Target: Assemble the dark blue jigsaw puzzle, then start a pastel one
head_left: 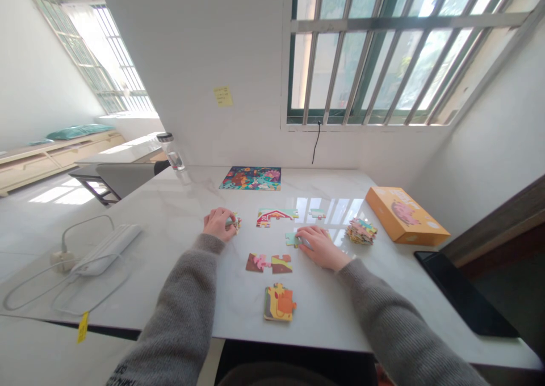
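Observation:
My left hand (219, 224) is closed at a small stack of puzzle pieces (238, 223), its thumb and fingers around the pieces' near side. My right hand (320, 246) has its curled fingertips on a light-blue puzzle piece (291, 239), whose right part they cover. Just above lies a joined strip of pieces with a red barn (275, 217). A separate pale piece (317, 213) is to its right. Below the hands are a brown piece with a pink figure (256, 262) and a brown-and-yellow piece (281, 263). Nearest me is a stack topped by a yellow-and-orange piece (279, 303).
A heap of pieces (361, 231) and an orange box (404, 215) stand at the right, beside a black flat device (464, 295). A colourful picture sheet (251, 178) lies by the wall. At left are a bottle (171, 152) and a white power strip (106, 250) with cables.

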Motion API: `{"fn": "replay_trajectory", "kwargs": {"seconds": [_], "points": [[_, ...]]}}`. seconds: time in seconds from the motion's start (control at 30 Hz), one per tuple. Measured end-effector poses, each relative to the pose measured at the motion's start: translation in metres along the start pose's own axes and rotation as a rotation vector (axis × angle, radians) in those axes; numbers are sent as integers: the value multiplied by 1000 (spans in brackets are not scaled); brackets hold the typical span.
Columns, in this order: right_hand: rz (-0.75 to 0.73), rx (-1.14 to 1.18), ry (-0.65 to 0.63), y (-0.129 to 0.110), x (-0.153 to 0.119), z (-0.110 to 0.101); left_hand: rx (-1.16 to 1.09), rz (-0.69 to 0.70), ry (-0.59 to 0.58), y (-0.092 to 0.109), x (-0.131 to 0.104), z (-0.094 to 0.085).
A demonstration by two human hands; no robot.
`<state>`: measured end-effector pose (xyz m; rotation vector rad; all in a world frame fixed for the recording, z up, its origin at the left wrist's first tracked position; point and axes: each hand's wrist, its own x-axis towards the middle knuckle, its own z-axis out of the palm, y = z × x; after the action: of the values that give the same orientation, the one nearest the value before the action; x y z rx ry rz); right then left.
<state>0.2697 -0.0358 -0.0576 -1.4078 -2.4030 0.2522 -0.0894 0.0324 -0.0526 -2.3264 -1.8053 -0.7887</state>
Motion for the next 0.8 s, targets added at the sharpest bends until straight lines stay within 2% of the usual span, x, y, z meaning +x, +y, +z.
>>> {"fn": "replay_trajectory", "kwargs": {"seconds": [0.23, 0.43, 0.67, 0.8], "points": [[0, 15, 9, 3, 0, 3, -34, -16, -35, 4, 0, -4], [9, 16, 5, 3, 0, 3, -56, 24, -68, 9, -2, -6], [2, 22, 8, 4, -1, 3, -124, 61, -73, 3, -1, -7], [3, 32, 11, 4, -1, 3, -180, 107, -36, 19, 0, -6]]}}
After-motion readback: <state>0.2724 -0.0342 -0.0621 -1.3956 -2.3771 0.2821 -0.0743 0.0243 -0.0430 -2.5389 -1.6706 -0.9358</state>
